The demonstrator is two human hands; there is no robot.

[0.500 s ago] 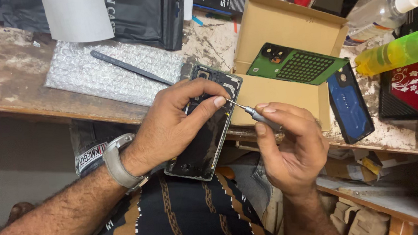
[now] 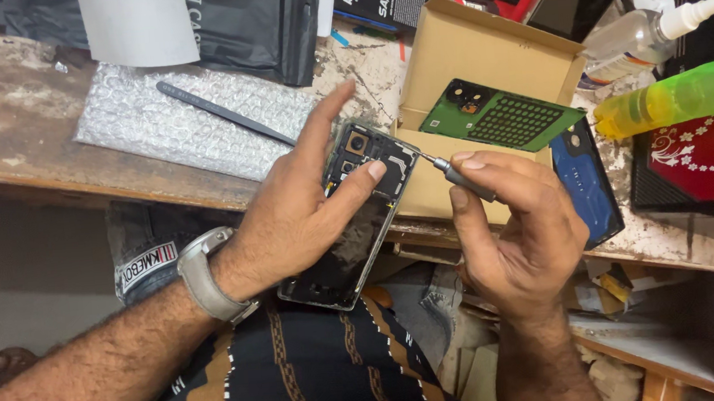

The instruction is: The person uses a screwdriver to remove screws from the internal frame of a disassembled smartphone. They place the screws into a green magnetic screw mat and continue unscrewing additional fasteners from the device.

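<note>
Lap: I see a black garment w/ brown-and-white stripes (image 2: 302, 372) at the bottom edge, nearest the cam.
L wrist: grey watch (image 2: 205, 276) strapped on, forearm coming in from lower left.
L hand: my left hand (image 2: 291, 213) cradles the opened phone (image 2: 358, 217) from its left side; thumb tip rests on the phone's upper part, index finger sticks out straight toward the bench, free of the phone. Grip closed around the phone's edge.
Phone: back cover off, insides exposed, camera module at the top end; lies tilted, top end over the bench edge, bottom end hanging over the lap.
R hand: my right hand (image 2: 514, 231) pinches a small screwdriver (image 2: 456, 173) btwn thumb and fingers, closed tight on its grey handle.
Screwdriver tip: at the phone's upper right corner; can't tell if it sits in a screw.
Bench, near: cardboard box (image 2: 481, 58), open, just behind the phone; green back cover (image 2: 502, 119) lies on it. Blue phone part (image 2: 590, 180) just right of my R hand.
Bench, left: bubble wrap (image 2: 176, 125) w/ a thin dark pry tool (image 2: 225, 113) lying across it.
Bench, far right: yellow-green bottle (image 2: 676, 98) on its side, clear spray bottle (image 2: 647, 34) behind it, red box (image 2: 698, 160) below.
Far edge: black packaging (image 2: 261, 23).
</note>
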